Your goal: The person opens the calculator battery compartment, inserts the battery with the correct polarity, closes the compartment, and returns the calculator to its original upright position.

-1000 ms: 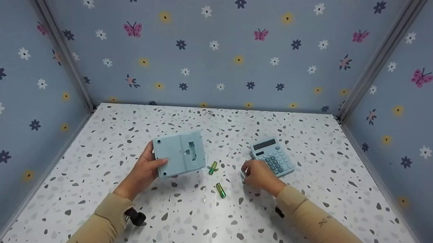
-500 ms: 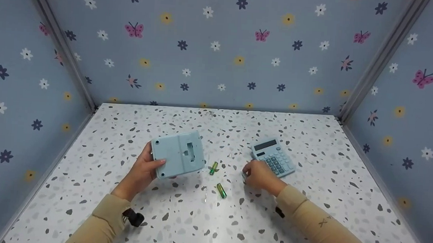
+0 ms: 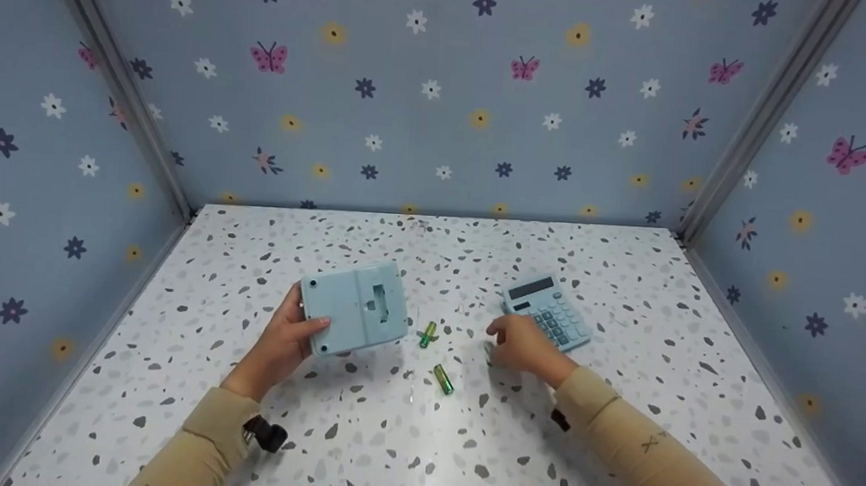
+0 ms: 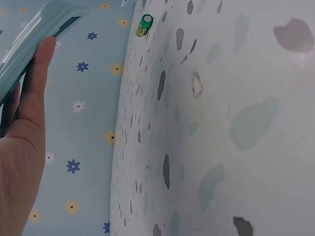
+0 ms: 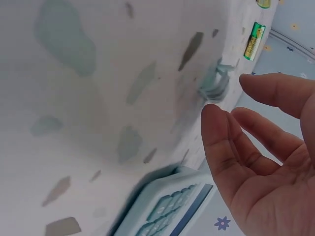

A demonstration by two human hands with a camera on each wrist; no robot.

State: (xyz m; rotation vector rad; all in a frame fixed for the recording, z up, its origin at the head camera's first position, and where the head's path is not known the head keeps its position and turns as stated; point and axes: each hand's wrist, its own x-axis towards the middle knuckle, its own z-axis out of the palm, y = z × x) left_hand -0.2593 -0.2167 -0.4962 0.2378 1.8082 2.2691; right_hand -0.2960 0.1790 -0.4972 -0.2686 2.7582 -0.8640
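My left hand point(image 3: 276, 350) grips a flat light blue device point(image 3: 339, 309) by its left side, thumb across its back. The back faces up, showing small dark feet and an uncovered battery compartment point(image 3: 379, 305). Right of the device, two green batteries point(image 3: 427, 335) lie apart on the table. My right hand point(image 3: 524, 344) has thumb and fingers parted, holding nothing. Close by its fingertips, a small light blue plastic piece point(image 5: 215, 86) shows blurred at the table, its shape like a battery cover. In the head view the hand partly hides a light blue calculator point(image 3: 549, 310).
The speckled white table point(image 3: 420, 460) is enclosed by blue patterned walls point(image 3: 443, 71) at the back and both sides. The calculator lies face up just beyond the right hand. A black wrist camera point(image 3: 267, 434) sits at the left cuff.
The right hand's fingers have parted from the small light blue piece and risen slightly, leaving it at the table. The left hand keeps the device nearly still, a little further left.
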